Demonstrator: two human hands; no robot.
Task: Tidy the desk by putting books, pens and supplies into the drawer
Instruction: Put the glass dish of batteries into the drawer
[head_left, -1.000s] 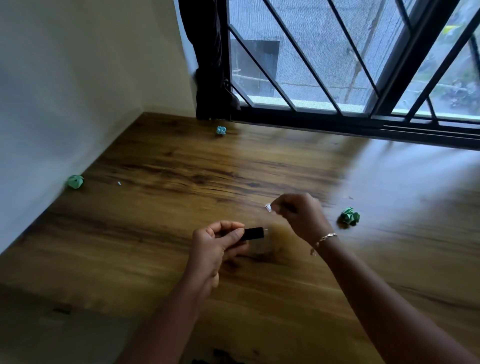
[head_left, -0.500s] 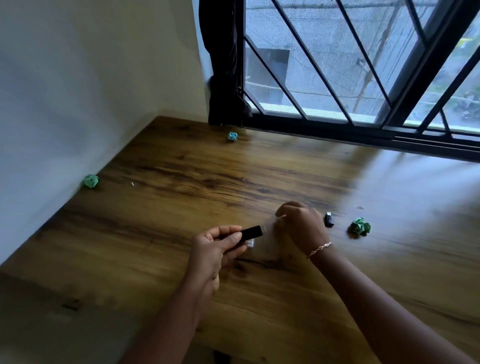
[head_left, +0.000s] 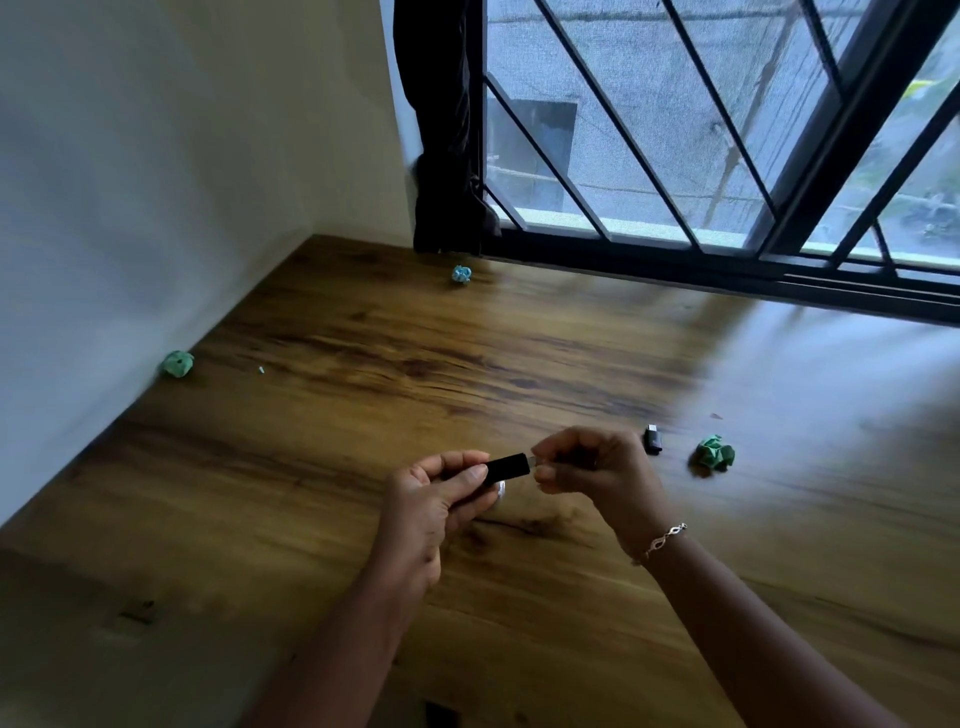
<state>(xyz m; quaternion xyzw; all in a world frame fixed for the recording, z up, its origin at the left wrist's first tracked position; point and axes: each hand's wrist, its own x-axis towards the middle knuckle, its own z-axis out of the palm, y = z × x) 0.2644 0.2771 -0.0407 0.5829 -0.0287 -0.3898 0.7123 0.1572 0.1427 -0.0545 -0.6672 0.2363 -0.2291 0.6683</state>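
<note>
Pinching a small black stick (head_left: 508, 466) between thumb and curled fingers, the left hand (head_left: 439, 501) holds it at lower centre of the frame, over the wooden surface (head_left: 322, 441). The right hand (head_left: 597, 467), fingers curled, pinches the stick's pale metal tip. A black cap (head_left: 653, 439) lies just right of the hands, near a green paper ball (head_left: 716, 453). A second green ball (head_left: 177, 364) sits mid left against the wall, and a blue ball (head_left: 461, 274) sits upper centre, below the barred window (head_left: 675, 130).

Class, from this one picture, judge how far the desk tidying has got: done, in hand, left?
Done: cannot tell; no drawer shows. In hand: the left hand grips a small black stick, and the right hand pinches its pale tip. Left: a small black piece and three crumpled paper balls lie on the desk.
</note>
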